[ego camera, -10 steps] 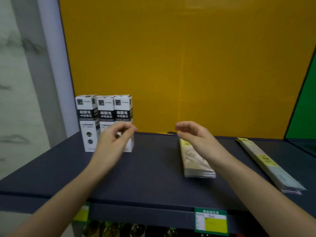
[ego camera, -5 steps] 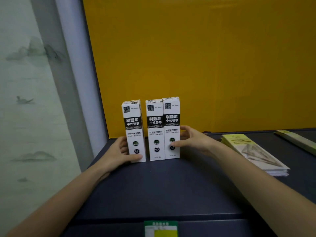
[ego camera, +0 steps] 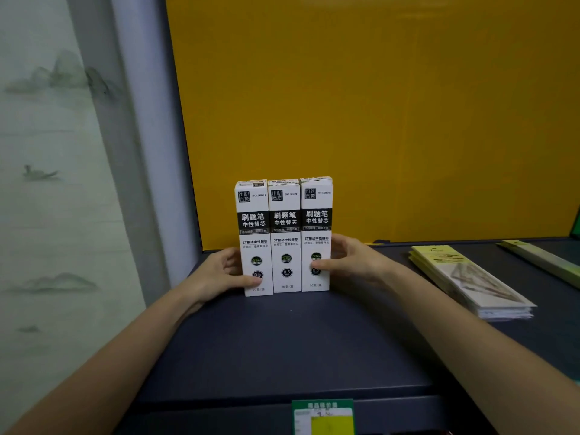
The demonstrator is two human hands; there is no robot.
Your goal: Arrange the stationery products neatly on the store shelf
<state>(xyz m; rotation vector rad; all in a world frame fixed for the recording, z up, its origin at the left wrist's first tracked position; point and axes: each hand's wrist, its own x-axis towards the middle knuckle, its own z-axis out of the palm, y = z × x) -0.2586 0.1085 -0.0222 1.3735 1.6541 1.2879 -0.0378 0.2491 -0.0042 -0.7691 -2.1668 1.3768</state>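
Three tall white refill boxes with black bands stand upright side by side on the dark shelf (ego camera: 282,346): the left box (ego camera: 253,227), the middle box (ego camera: 285,227) and the right box (ego camera: 316,221). My left hand (ego camera: 219,274) grips the left box at its lower left side, thumb across the front. My right hand (ego camera: 354,262) grips the right box from the right, thumb on its front. The boxes touch each other in a tight row near the shelf's back left corner.
A stack of flat yellow-and-white packets (ego camera: 464,277) lies on the shelf to the right, and a long narrow packet (ego camera: 543,262) lies further right. A yellow back panel (ego camera: 376,105) rises behind. A green price tag (ego camera: 323,416) hangs on the front edge.
Both hands went from hovering apart to clasping the outer boxes. The gap beside the left box has closed, so the three now stand flush. The view shifted left and closer.
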